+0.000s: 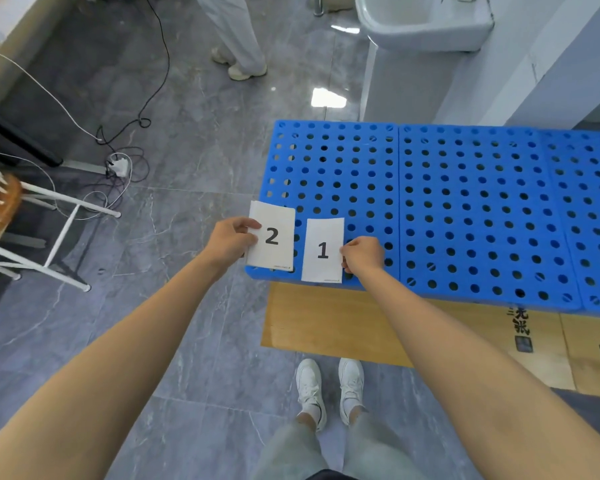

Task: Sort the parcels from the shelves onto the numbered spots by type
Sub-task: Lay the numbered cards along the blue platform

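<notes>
— While both arms stretch over the grey floor (187, 188), what fills the right side?

— A blue pallet (465, 209) full of round holes. It lies on flat cardboard (326, 323), which sticks out along its near edge. A white sink (423, 22) hangs on the far wall beyond it.

— And on the left?

— A chair (0, 209) with white legs, and past it tangled cables running to a power strip (120, 166). Far off stands someone in pale trousers (236, 32).

— Where are the number cards?

— Both are at the pallet's near left corner, side by side and not touching. On the left is card 2 (274, 237), its left edge just over the pallet's side. To its right is card 1 (323, 251), its near edge at the pallet's near edge.

— Who holds what?

— The left hand (231, 239) pinches card 2 at its left edge, thumb on top beside the digit. The right hand (362, 254) pinches card 1 at its right edge, fingers curled. So each card lies inward of its hand, and both cards sit between the two hands.

— Flat on the pallet?

— I cannot tell whether they rest on it or are held just above.
</notes>
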